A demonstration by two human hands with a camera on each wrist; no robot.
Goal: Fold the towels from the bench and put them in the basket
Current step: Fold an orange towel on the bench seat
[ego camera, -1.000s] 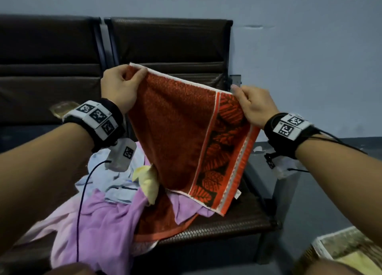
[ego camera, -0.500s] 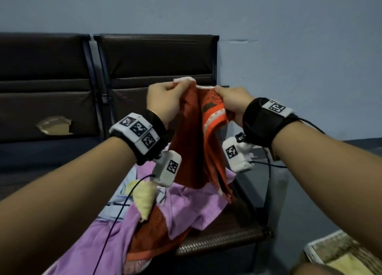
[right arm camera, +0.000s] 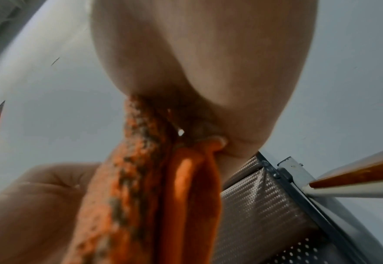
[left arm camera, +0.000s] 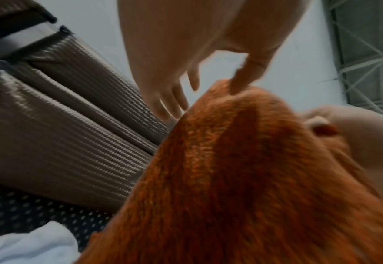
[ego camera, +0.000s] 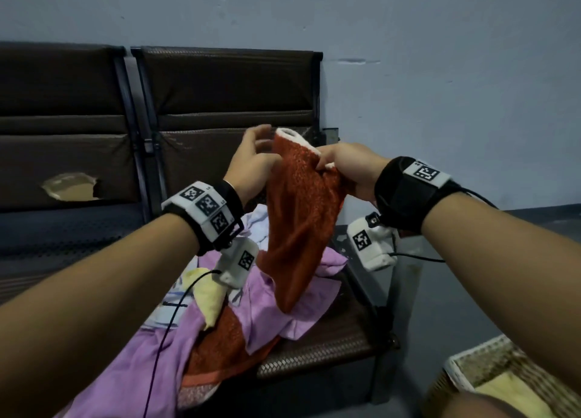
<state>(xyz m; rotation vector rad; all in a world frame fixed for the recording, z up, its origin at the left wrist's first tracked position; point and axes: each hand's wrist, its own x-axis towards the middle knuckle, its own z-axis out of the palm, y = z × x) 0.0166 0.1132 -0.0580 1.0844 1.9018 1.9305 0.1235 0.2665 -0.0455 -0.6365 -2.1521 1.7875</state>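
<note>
The right hand [ego camera: 345, 169] is pinching the gathered top edge of the orange towel [ego camera: 301, 216], holding it up in the air in front of the bench backrest [ego camera: 226, 94]. The towel is hanging doubled over, its lower tip dangling just above the pile of towels [ego camera: 151, 339] on the seat, where purple, yellow and pale blue cloth and 1 more orange piece are lying. The left hand [ego camera: 251, 166] is hovering beside the towel with its fingers [left arm camera: 174, 100] spread loosely, thumb touching the fold. The wicker basket [ego camera: 490, 367] is sitting low on the right, a yellow towel [ego camera: 509, 395] inside.
</note>
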